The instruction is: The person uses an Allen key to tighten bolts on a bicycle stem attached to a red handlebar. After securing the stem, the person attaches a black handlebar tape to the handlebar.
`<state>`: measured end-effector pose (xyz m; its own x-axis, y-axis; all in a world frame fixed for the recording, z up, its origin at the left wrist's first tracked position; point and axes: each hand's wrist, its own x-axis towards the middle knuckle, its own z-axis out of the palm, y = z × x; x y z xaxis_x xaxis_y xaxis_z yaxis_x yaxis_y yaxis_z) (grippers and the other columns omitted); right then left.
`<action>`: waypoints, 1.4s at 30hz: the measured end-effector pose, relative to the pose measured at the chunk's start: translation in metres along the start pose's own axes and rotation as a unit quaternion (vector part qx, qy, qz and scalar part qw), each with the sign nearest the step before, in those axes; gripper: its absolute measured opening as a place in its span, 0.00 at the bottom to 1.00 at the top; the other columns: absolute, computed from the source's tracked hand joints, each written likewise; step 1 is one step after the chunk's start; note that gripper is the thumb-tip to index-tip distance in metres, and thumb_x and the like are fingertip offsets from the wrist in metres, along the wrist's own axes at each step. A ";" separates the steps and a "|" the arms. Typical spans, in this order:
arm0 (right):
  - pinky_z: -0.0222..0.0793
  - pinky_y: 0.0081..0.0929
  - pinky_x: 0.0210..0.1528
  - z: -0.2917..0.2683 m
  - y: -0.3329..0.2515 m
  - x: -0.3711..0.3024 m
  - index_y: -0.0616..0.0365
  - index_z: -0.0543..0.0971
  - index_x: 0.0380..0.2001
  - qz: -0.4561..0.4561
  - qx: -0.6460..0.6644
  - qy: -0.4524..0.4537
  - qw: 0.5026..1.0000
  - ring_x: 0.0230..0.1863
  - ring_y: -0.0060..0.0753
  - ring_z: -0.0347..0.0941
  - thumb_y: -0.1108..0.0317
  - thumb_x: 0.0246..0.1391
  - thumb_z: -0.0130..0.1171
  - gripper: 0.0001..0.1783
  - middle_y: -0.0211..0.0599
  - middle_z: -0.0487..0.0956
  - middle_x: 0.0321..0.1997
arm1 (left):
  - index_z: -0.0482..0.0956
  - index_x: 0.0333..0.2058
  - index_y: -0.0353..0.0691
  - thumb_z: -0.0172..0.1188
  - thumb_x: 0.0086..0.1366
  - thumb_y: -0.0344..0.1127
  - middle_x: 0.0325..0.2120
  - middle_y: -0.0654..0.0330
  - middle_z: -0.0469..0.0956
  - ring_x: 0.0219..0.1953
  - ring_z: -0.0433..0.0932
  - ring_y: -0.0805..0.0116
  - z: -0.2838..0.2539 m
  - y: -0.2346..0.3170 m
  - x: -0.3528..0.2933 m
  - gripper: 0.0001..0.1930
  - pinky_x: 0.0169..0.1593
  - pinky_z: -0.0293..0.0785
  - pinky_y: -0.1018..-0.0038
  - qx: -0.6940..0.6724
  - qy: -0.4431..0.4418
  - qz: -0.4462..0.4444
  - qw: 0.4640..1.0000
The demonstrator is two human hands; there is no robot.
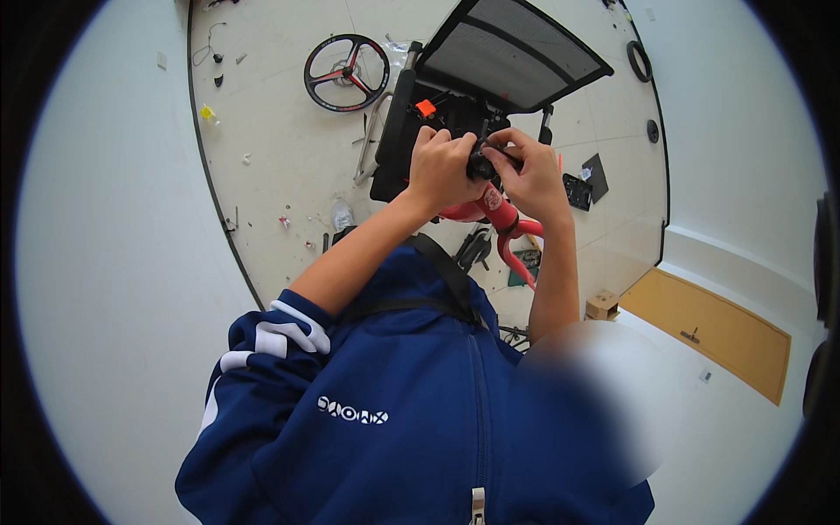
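Observation:
In front of my chest is a red bicycle frame (496,203), its head tube pointing up toward my hands. A black stem-like part (479,164) sits at the top of that tube. My left hand (444,171) is closed around the part's left side. From the other side, my right hand (532,175) has its thumb and fingers pinched at the part, with a thin dark piece between them; its kind cannot be made out. Just beyond, the office chair (516,52) carries an orange item (425,108) and dark loose parts on its seat.
A black three-spoke wheel (347,75) lies on the tiled floor left of the chair. Further left are small scattered parts and a clear plastic bottle (341,213). At right are a black tray (577,191), a tyre (639,61) by the wall and a cardboard box (602,305).

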<state>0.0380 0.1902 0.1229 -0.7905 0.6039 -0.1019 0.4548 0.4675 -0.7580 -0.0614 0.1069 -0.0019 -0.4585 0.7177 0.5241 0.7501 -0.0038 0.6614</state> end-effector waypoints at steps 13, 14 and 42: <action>0.55 0.21 0.21 -0.004 0.002 -0.007 0.67 0.78 0.35 0.004 -0.022 -0.001 1.000 0.16 0.19 0.60 0.71 0.57 0.65 0.10 0.35 0.75 0.15 | 0.75 0.24 0.44 0.71 0.34 0.43 0.17 0.60 0.73 0.24 0.72 0.60 -0.002 0.002 -0.001 0.19 0.38 0.65 0.66 0.004 -0.004 -0.005 1.000; 0.59 0.23 0.21 -0.006 0.001 -0.008 0.67 0.78 0.36 0.017 -0.011 -0.005 1.000 0.15 0.24 0.62 0.72 0.56 0.65 0.09 0.38 0.76 0.16 | 0.75 0.24 0.44 0.71 0.34 0.43 0.17 0.60 0.73 0.24 0.72 0.60 -0.002 0.002 -0.001 0.19 0.38 0.65 0.66 0.004 -0.004 -0.007 1.000; 0.63 0.21 0.24 -0.003 0.014 -0.005 0.67 0.74 0.38 0.029 0.075 0.015 0.997 0.21 0.20 0.69 0.72 0.61 0.60 0.08 0.38 0.78 0.22 | 0.76 0.25 0.43 0.72 0.34 0.43 0.17 0.60 0.74 0.24 0.72 0.60 -0.004 0.005 0.001 0.19 0.38 0.64 0.66 0.004 -0.012 -0.001 1.000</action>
<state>0.0493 0.1954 0.1150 -0.7514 0.6467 -0.1311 0.4316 0.3313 -0.8390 -0.0595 0.1047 0.0040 -0.4475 0.7346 0.5100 0.7530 0.0019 0.6581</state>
